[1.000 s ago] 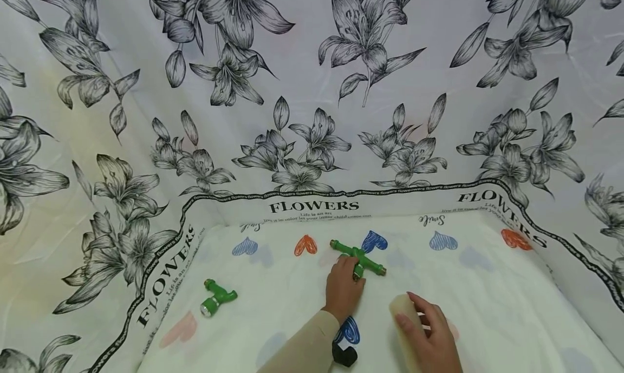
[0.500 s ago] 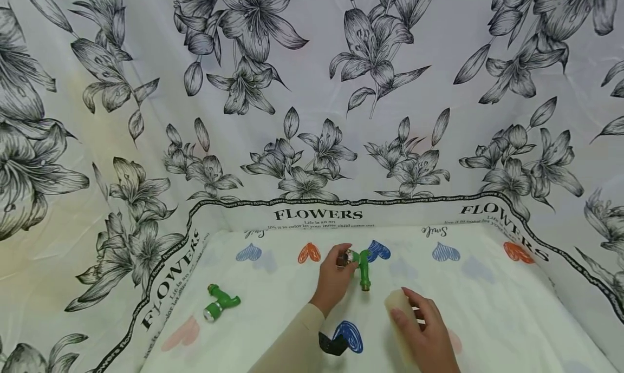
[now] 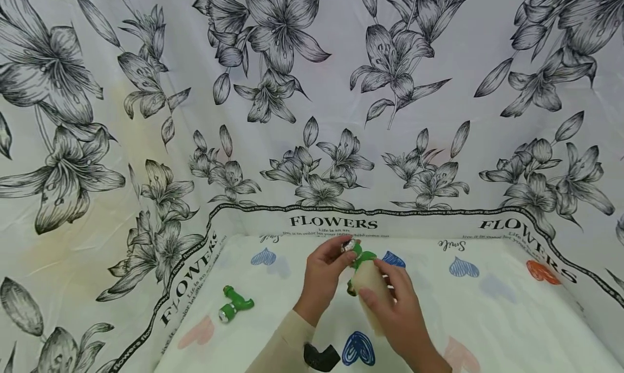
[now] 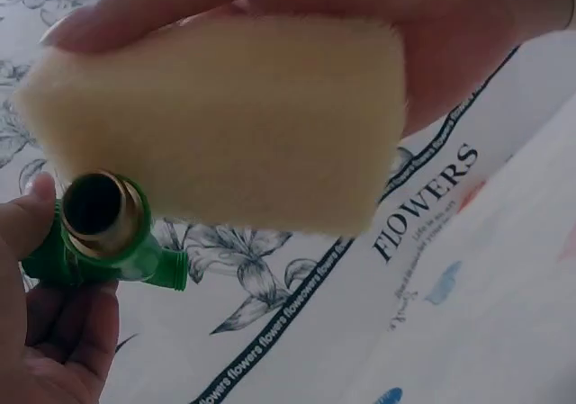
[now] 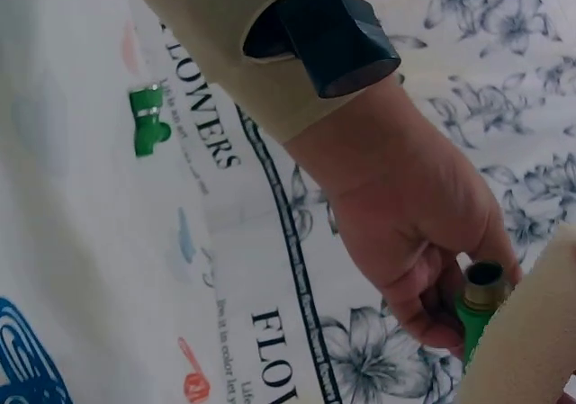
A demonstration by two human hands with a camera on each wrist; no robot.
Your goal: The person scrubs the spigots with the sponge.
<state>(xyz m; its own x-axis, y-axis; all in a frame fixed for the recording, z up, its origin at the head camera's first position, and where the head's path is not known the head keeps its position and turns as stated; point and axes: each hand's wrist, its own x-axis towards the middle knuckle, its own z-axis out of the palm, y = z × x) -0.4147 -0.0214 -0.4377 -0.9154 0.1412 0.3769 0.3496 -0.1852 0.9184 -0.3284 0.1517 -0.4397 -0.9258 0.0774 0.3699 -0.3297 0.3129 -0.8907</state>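
My left hand holds a green tap by its silver-ended knob, above the cloth. The tap's open brass pipe end faces the left wrist camera. My right hand grips a cream sponge block along its sides. The sponge's upper end lies against the tap and covers part of its body. In the right wrist view, the tap's brass mouth shows between the left hand and the sponge. A second green tap lies to the left on the cloth.
A white cloth with printed hearts covers the work surface. White curtain walls with black lily drawings stand behind and at the sides. A black camera mount sits on the left sleeve.
My left hand has lifted the tap off the cloth and turned it. My right hand has brought the sponge left and up to the tap. The second tap stays lying on the cloth.
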